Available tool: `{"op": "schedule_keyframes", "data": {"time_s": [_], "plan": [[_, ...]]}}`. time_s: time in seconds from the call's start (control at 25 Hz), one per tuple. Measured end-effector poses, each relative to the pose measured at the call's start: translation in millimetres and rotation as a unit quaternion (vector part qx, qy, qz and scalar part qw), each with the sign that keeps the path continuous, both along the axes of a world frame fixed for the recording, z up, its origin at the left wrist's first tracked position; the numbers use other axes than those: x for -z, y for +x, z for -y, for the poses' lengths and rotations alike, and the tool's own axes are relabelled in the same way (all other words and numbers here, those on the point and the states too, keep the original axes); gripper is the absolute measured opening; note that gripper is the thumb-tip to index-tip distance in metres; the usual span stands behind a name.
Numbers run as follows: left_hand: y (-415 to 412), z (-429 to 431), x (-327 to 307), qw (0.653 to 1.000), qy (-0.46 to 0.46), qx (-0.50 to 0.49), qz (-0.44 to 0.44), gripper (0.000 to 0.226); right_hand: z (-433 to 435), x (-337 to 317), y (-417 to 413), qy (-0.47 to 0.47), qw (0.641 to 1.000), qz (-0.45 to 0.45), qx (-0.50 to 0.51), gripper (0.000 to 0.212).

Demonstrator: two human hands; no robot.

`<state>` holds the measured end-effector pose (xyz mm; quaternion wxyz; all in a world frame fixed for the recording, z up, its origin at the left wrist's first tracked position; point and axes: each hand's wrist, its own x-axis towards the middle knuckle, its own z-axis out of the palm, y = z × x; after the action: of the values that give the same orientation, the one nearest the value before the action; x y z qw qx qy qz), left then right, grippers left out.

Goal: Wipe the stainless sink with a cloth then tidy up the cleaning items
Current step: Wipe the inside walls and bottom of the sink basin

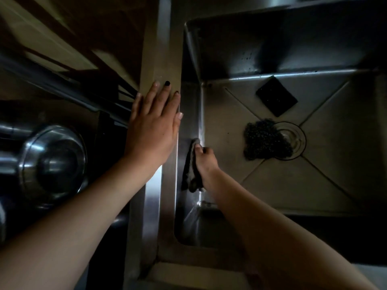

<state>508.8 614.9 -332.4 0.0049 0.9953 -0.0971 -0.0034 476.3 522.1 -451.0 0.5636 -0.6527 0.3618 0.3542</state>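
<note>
The cloth (pixel 191 170) is on the left wall of the sink (pixel 293 185), gripped by the curled fingers of the right hand (pixel 206 159). The left hand (pixel 154 126) lies flat, fingers straight, on the left rim (pixel 159 49). A scourer (pixel 263 141) touches the drain (pixel 293 139).

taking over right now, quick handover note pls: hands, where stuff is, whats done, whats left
Left hand: flat, fingers straight, resting on the sink rim.
Right hand: grips the cloth, held against the basin's left wall.
Sponge: on the basin floor, toward the back.
Scourer: on the floor, partly over the drain.
Done: the cloth is at the left wall; how much has been wiped cannot be told in this dim light.
Left: probably the rest of the basin, then tidy away the cloth, sponge and scourer.
</note>
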Motion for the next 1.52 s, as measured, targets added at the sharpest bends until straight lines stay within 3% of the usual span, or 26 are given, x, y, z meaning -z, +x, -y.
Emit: {"op": "schedule_keyframes", "data": {"time_s": [0.4, 0.68, 0.92, 1.12, 1.28, 1.52], "plan": [[-26.3, -2.1, -14.6, 0.998, 0.022, 0.021, -0.062, 0.05, 5.4, -61.7, -41.4, 0.064, 0.981, 0.124, 0.132, 0.038], [-75.1, -4.3, -20.2, 0.997, -0.005, 0.021, -0.069, 0.051, 7.0, -81.2, -62.1, 0.052, 0.984, 0.129, 0.111, 0.034], [-80.1, -11.7, -11.6, 0.998, -0.036, 0.03, -0.035, 0.047, -8.2, -92.9, -75.9, 0.061, 0.98, 0.166, 0.087, 0.011], [-79.9, -13.0, -5.4, 0.999, -0.017, 0.03, -0.006, 0.046, -18.9, -90.4, -67.9, 0.061, 0.975, 0.18, 0.116, 0.007], [-80.1, -14.0, -3.7, 0.999, -0.007, 0.045, 0.0, 0.046, -23.2, -67.7, -46.3, 0.036, 0.981, 0.151, 0.115, 0.026], [-79.7, -13.7, -4.1, 0.999, 0.004, 0.046, 0.006, 0.044, -24.1, -36.5, -40.1, -0.013, 0.997, -0.017, 0.068, 0.044]]}}
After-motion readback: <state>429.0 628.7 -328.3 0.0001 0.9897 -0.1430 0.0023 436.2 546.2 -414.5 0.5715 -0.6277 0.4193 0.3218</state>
